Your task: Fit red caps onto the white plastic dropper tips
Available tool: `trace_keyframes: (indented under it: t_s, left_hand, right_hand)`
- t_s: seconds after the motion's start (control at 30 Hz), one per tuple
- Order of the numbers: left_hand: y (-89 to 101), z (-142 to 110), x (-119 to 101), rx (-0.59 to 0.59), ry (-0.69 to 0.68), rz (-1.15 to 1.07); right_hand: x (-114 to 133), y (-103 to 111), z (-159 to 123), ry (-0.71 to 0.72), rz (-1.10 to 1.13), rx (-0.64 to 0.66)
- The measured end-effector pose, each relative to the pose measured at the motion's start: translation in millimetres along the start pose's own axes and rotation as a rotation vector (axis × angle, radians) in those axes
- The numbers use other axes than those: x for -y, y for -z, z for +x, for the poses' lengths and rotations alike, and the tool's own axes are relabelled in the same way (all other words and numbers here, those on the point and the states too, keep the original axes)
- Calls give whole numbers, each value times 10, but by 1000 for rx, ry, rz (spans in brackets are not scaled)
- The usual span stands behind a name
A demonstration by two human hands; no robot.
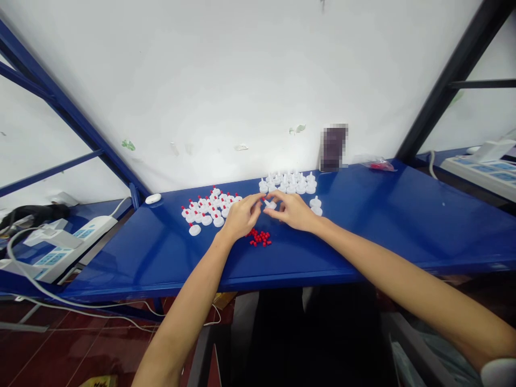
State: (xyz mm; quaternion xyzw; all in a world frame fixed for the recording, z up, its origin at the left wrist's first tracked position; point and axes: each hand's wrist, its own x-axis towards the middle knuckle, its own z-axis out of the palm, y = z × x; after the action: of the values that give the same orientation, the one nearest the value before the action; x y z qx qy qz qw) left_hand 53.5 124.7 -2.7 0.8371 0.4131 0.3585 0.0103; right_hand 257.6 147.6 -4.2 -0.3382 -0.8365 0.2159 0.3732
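Observation:
My right hand point(293, 210) pinches a white nozzle cap point(271, 205), which is tilted with its spout toward the left. Opposite it, my left hand point(243, 216) has its fingers closed on a small red tip cap point(264, 198) at the spout's end. Whether the two parts touch is too small to tell. Below the left hand lies a loose pile of red tip caps point(261, 238). To the left stand many white nozzle caps with red tips point(207, 220). Behind my hands are rows of white nozzle caps with bare spouts point(300, 187), and a few more point(316, 206) stand right of my right hand.
The blue table point(363, 215) runs along a white wall. A pixelated dark box point(334, 148) and a clear bag with red contents point(381, 165) stand at the back right. A white oval object point(153, 199) lies at the back left. Power strips point(66, 250) with cables flank the table.

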Motion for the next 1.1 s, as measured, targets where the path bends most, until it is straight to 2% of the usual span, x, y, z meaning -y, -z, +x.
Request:
trace_keyframes:
  t_s: [0.2, 0.4, 0.53, 0.8, 1.1]
  left_hand:
    - [11, 3, -68, 53, -32, 12]
    - [-15, 32, -47, 40, -25, 55]
    - [-33, 35, -7, 52, 12, 72]
    - [-68, 32, 7, 98, -21, 31]
    - [-26, 35, -15, 129, -43, 1]
  right_hand:
    - [41, -4, 10, -16, 101, 23]
    - [86, -16, -17, -23, 199, 81]
    - [134, 21, -41, 5, 153, 147]
    - [118, 16, -29, 79, -53, 122]
    - [108, 6, -38, 105, -71, 145]
